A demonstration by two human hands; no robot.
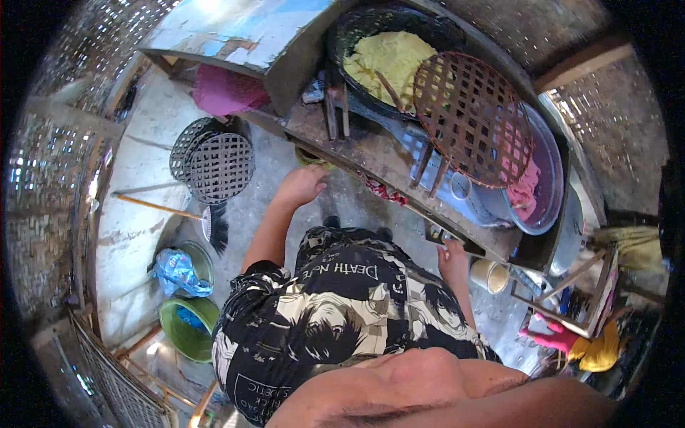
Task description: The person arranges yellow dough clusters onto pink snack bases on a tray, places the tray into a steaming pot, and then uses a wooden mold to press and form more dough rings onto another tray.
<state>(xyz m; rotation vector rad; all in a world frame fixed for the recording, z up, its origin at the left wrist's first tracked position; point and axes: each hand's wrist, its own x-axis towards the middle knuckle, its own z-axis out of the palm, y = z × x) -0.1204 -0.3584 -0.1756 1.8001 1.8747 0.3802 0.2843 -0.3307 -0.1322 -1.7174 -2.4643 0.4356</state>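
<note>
My left hand (304, 186) is held out over the floor, close to a greenish round object (312, 156) under the near edge of the wooden worktop (369, 155). My right hand (453, 261) is beside the worktop's lower edge, near a cream-coloured cup-like container (489, 276); whether its fingers touch anything is unclear. On the worktop, a dark pan (348, 32) bears a yellow doughy mass (393, 59). A round woven lattice tray (471, 117) lies partly over the pan and partly over a clear basin (548, 176) with a pink mass (524, 187). A red patterned cloth (382, 190) hangs at the edge.
On the left are round lattice baskets (222, 166), a broom (214, 224), a blue plastic bag (179, 273) and a green tub (187, 331). A pale-topped cabinet (230, 32) stands at the upper left. Pink and yellow gloves or cloths (578, 342) lie at the lower right.
</note>
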